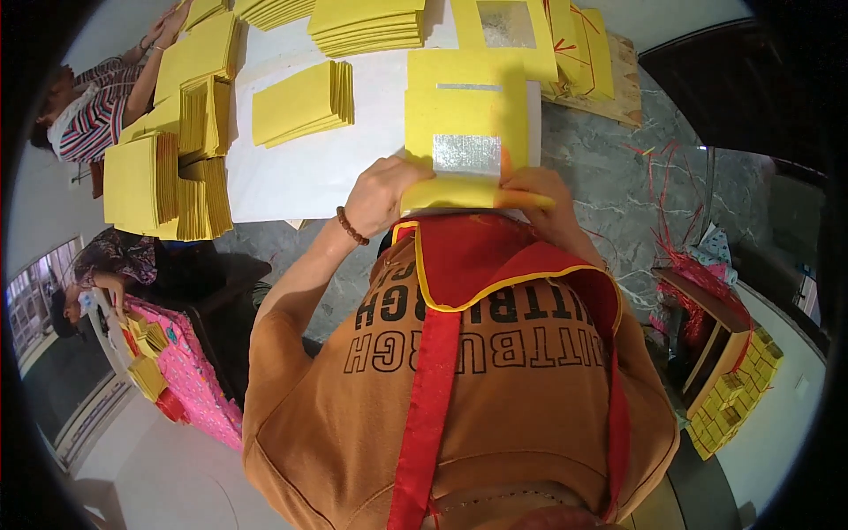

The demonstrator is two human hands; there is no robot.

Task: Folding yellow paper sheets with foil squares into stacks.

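Note:
Yellow paper (514, 125) with a square of silver foil (466, 152) lies at the table's near edge, right in front of me. Its near edge is turned up into a fold (459, 192). My left hand (386, 193) is closed at the left end of that fold, fingers curled over it. At the right end, my right hand (541, 196) grips the folded paper between thumb and fingers. More yellow paper with a thin silver strip (469, 87) shows just beyond. To the left lies a small fanned pile of folded yellow papers (296, 102).
Thick stacks of yellow paper (141, 181) line the table's left side, with another stack (367, 26) at the back. Bundles tied with red string (583, 53) stand at the back right. Red strings (693, 265) hang at the right. Two other people sit at the left.

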